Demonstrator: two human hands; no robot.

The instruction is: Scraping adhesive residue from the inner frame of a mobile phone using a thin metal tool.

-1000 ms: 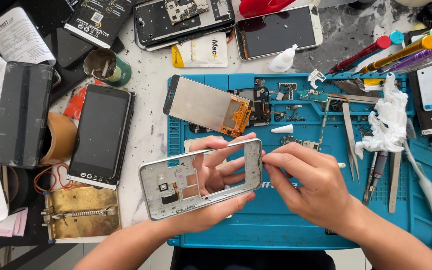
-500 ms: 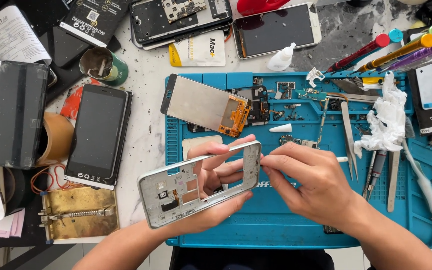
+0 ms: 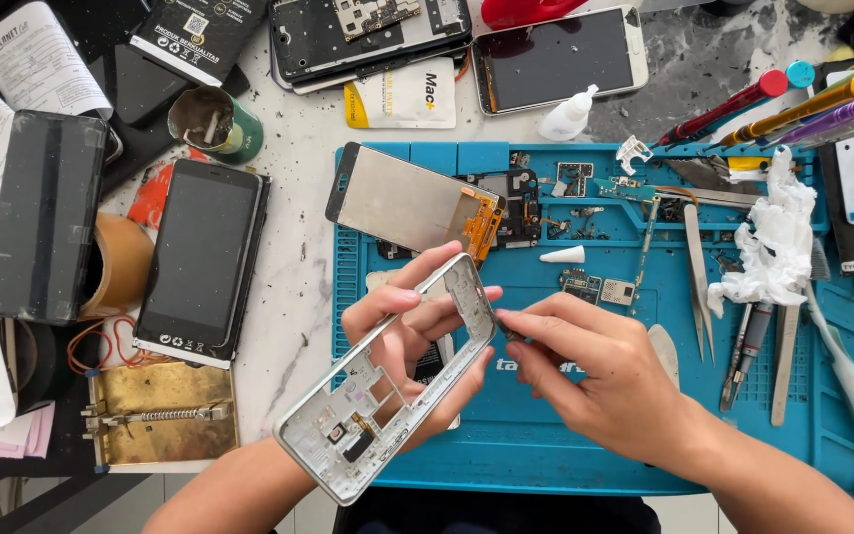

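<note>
My left hand (image 3: 415, 341) grips a silver phone middle frame (image 3: 348, 435), held tilted, its far end pointing up and away over the blue work mat (image 3: 546, 445). The fingers show through the frame's open window. My right hand (image 3: 595, 381) is at the frame's far right edge, thumb and forefinger pinched together against it; whether they hold a small part I cannot tell. A detached screen panel with an orange flex cable (image 3: 412, 206) lies on the mat just beyond the frame.
Tweezers (image 3: 699, 277), a crumpled white tissue (image 3: 773, 242), small boards and screws lie on the mat's far and right side. Screwdrivers (image 3: 803, 99) at the top right. A black phone (image 3: 205, 262), tape roll (image 3: 116, 267) and brass jig (image 3: 155, 420) sit left of the mat.
My left hand has turned the frame from lying nearly level to a steep diagonal, near end dropping toward me. My right hand stayed pinched at its far edge and shifted slightly left.
</note>
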